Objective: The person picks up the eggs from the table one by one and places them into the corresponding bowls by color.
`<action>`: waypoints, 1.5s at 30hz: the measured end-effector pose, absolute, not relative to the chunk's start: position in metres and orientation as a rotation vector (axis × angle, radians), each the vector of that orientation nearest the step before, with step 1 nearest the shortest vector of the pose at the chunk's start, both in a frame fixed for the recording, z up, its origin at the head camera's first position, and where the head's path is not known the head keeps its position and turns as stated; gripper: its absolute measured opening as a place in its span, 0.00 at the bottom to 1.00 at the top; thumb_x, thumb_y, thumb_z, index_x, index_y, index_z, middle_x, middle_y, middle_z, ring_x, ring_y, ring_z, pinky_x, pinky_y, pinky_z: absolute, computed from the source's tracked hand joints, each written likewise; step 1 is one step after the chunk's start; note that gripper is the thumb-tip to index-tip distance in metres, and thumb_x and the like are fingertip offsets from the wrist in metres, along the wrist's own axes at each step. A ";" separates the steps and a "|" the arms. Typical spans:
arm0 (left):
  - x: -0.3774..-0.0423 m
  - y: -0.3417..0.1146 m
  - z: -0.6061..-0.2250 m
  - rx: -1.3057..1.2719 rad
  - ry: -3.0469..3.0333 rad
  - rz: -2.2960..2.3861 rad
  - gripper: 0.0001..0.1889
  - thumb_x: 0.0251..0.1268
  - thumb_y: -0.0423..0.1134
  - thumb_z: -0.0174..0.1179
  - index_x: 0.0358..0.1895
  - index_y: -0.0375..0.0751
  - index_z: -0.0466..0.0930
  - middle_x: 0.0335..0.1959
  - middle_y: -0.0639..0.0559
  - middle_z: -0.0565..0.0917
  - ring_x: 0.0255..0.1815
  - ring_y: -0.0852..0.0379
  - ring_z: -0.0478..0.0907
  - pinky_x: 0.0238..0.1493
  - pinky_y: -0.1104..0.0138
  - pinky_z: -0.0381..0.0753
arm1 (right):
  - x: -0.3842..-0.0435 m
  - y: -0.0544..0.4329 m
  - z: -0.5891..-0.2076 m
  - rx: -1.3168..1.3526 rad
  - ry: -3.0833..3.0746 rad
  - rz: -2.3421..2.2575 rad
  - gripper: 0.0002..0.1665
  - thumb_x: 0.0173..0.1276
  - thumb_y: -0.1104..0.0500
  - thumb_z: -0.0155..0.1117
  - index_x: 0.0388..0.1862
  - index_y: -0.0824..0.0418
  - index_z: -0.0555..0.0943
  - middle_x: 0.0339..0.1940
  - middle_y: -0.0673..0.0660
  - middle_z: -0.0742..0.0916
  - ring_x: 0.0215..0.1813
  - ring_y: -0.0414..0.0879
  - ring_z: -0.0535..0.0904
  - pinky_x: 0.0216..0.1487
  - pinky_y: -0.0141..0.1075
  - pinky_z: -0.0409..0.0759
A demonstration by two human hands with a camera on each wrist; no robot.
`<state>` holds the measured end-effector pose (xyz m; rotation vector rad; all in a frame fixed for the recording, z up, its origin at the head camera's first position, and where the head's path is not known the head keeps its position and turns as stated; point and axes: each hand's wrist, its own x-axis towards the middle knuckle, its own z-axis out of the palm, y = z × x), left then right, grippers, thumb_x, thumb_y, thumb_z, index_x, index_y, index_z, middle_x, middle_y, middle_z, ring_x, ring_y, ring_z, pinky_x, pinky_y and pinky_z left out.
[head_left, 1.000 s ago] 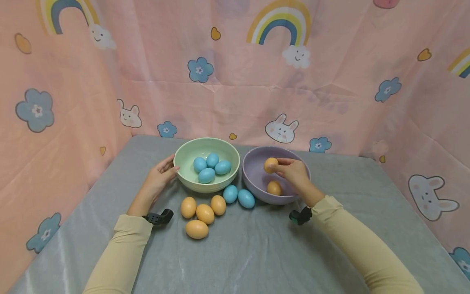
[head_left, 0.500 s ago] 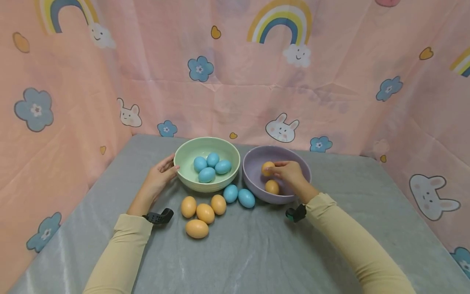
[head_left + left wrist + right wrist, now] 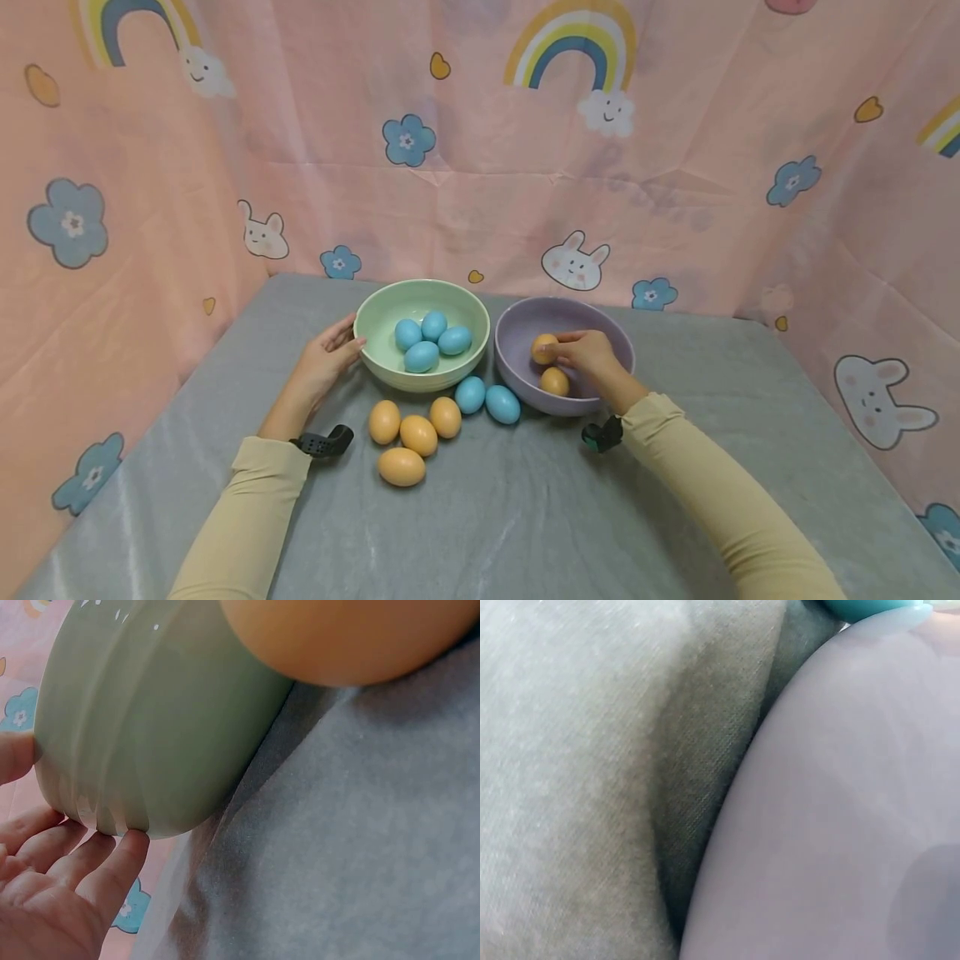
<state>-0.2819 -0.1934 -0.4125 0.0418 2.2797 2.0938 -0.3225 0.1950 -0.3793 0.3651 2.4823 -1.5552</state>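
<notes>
In the head view my left hand (image 3: 321,364) holds the light green bowl (image 3: 422,381) at its left side. The left wrist view has the thumb at the rim and the fingertips (image 3: 135,844) against the outer wall. Several blue eggs (image 3: 422,357) lie inside that bowl. My right hand (image 3: 596,360) reaches into the purple bowl (image 3: 517,329) and pinches a yellow egg (image 3: 542,349) low over its inside. Below it, another yellow egg (image 3: 554,382) lies in the bowl. The right wrist view catches mostly the purple bowl's outer wall (image 3: 840,787); the held egg is hidden there.
Several yellow eggs (image 3: 418,436) lie on the grey cloth (image 3: 450,542) in front of the green bowl. Two blue eggs (image 3: 502,405) sit close by the purple bowl's near side. A pink printed curtain (image 3: 480,208) surrounds the table's back and sides.
My right hand has lowered the yellow egg and moved it slightly left within the purple bowl. The egg lying there has shifted a little left. My left hand stays on the green bowl.
</notes>
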 end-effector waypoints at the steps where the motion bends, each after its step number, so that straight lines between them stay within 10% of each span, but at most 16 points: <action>1: -0.282 -0.194 -0.413 0.042 2.277 2.095 0.34 0.77 0.36 0.52 0.80 0.43 0.49 0.81 0.45 0.51 0.82 0.49 0.51 0.71 0.69 0.71 | -0.323 0.195 -0.379 0.361 2.482 -1.556 0.32 0.63 0.58 0.73 0.63 0.72 0.77 0.66 0.68 0.79 0.37 0.32 0.81 0.45 0.22 0.86; 28: -0.281 -0.196 -0.414 0.043 2.278 2.113 0.34 0.76 0.36 0.52 0.80 0.42 0.49 0.81 0.44 0.52 0.82 0.49 0.52 0.74 0.64 0.69 | -0.320 0.191 -0.376 0.329 2.483 -1.567 0.30 0.64 0.61 0.71 0.63 0.71 0.77 0.65 0.66 0.80 0.44 0.37 0.82 0.62 0.35 0.84; 38: -0.283 -0.194 -0.414 0.036 2.280 2.113 0.34 0.76 0.36 0.53 0.80 0.43 0.51 0.81 0.46 0.53 0.82 0.50 0.52 0.73 0.66 0.70 | -0.300 0.183 -0.362 0.133 2.532 -1.574 0.28 0.69 0.53 0.68 0.64 0.64 0.79 0.66 0.61 0.81 0.67 0.54 0.77 0.71 0.44 0.77; 45: -0.283 -0.193 -0.414 0.037 2.267 2.128 0.34 0.76 0.35 0.53 0.80 0.42 0.50 0.81 0.44 0.53 0.82 0.49 0.52 0.74 0.64 0.69 | -0.272 0.159 -0.349 -0.044 2.484 -1.674 0.30 0.65 0.49 0.71 0.63 0.60 0.80 0.62 0.58 0.84 0.50 0.41 0.82 0.46 0.27 0.84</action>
